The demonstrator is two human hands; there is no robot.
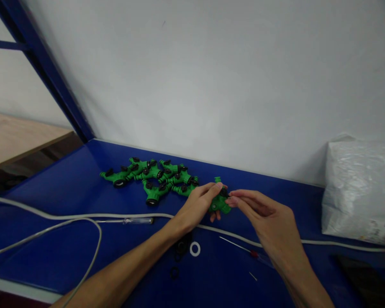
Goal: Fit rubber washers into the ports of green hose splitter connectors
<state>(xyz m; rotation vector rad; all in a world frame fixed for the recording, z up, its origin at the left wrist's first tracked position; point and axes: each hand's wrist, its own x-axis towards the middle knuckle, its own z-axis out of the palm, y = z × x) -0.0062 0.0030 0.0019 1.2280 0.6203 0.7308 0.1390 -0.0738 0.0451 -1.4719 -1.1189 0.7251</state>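
My left hand [195, 207] is closed around a green Y-shaped hose splitter [223, 207] with a black valve lever, raised a little over the blue table. At its right side, my right hand [271, 218] is closed in a pinch beside the black lever. Whatever small thing may be between those fingertips is too small to make out. Just left of my hands, several more green splitters [157, 192] with black levers lie grouped. Below my left wrist are a white ring washer [195, 249] and a black ring [174, 272].
A screwdriver with a red collar [253, 254] lies by my right forearm, near a thin metal pin [253, 276]. Another clear-handled screwdriver [137, 221] lies at left. A white cable [115, 216] crosses the table. A plastic-wrapped package [359, 192] stands at right by the wall.
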